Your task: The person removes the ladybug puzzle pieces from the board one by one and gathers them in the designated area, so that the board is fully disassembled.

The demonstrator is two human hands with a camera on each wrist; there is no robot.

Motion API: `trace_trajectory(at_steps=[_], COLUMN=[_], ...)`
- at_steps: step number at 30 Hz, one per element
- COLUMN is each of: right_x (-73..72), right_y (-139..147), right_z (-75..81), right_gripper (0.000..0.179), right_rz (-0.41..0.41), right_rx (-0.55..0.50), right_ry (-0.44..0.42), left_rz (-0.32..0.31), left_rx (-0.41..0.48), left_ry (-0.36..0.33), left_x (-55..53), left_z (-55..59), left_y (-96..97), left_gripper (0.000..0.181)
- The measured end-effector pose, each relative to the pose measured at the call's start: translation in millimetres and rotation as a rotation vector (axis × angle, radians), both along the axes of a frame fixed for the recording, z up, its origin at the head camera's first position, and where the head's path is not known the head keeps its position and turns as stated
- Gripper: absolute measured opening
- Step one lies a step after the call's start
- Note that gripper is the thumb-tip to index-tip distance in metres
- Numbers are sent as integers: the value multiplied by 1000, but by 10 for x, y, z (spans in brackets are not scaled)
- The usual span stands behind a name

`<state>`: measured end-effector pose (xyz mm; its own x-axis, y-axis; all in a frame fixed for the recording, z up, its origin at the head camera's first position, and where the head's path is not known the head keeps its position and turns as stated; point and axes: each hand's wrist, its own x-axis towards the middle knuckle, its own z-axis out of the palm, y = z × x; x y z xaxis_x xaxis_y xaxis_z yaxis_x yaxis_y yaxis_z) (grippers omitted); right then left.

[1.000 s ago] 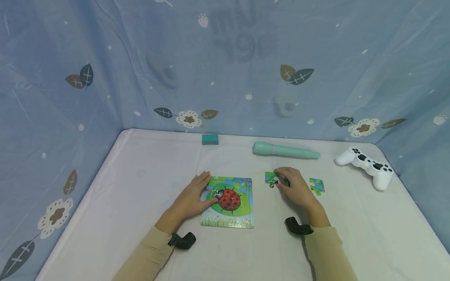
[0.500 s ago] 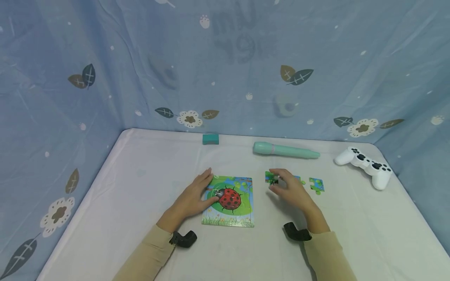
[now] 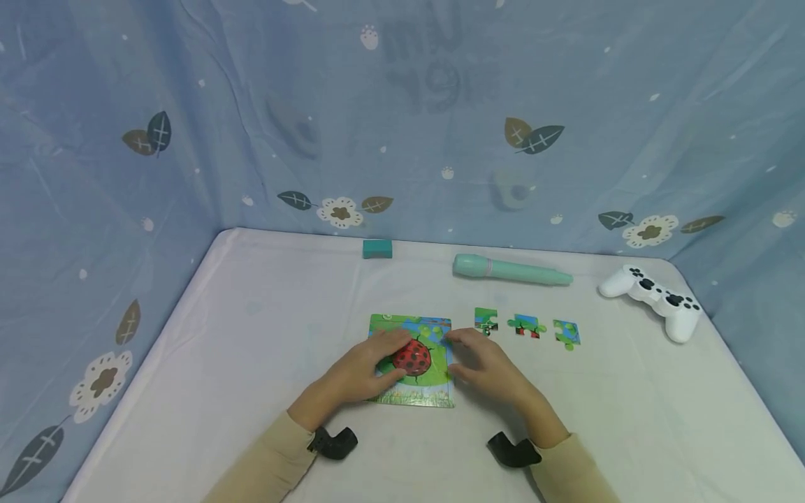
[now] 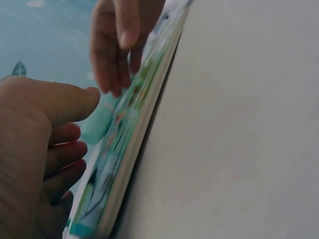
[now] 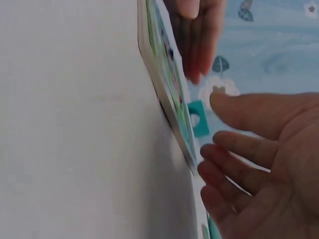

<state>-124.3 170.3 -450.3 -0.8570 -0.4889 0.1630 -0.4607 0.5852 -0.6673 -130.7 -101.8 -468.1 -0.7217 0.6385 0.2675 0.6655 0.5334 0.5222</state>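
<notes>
A square ladybug jigsaw puzzle [image 3: 428, 381] lies flat in the middle of the table, its edge [image 4: 144, 124] seen side-on in the left wrist view. Above its left part hovers my left hand [image 3: 361, 367], fingers relaxed and holding nothing, covering the ladybug's head. At the puzzle's right edge is my right hand [image 3: 490, 367], thumb and fingers apart with nothing between them; whether it touches the edge I cannot tell. Three loose puzzle pieces lie in a row behind the right hand: a green one [image 3: 484, 319], a middle one with red [image 3: 526, 325] and a blue-green one [image 3: 567, 332].
A mint-green microphone-shaped stick [image 3: 516, 271] and a small teal block [image 3: 377, 249] lie along the table's back edge. At the right back is a white game controller [image 3: 654, 300]. A blue patterned cloth [image 3: 440, 188] hangs behind the white tabletop [image 3: 283, 300].
The right hand has let go of the middle puzzle piece and moved left and nearer to the puzzle's right edge. My left hand has shifted right, from the puzzle's left edge to above it.
</notes>
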Motion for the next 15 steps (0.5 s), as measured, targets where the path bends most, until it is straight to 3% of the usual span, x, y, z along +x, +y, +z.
trace_trajectory(at_steps=[5, 10, 15], right_x=[11, 19, 13], right_y=[-59, -77, -70], right_z=[-95, -136, -140], right_gripper=[43, 44, 41], right_rz=[6, 9, 0], right_rx=[50, 95, 88], right_ry=[86, 141, 143], left_rz=[-60, -58, -60], left_rx=[-56, -141, -174], left_ry=[-24, -64, -46], left_x=[79, 102, 86], left_z=[-12, -9, 1], left_y=[83, 117, 128], left_gripper=[57, 59, 60])
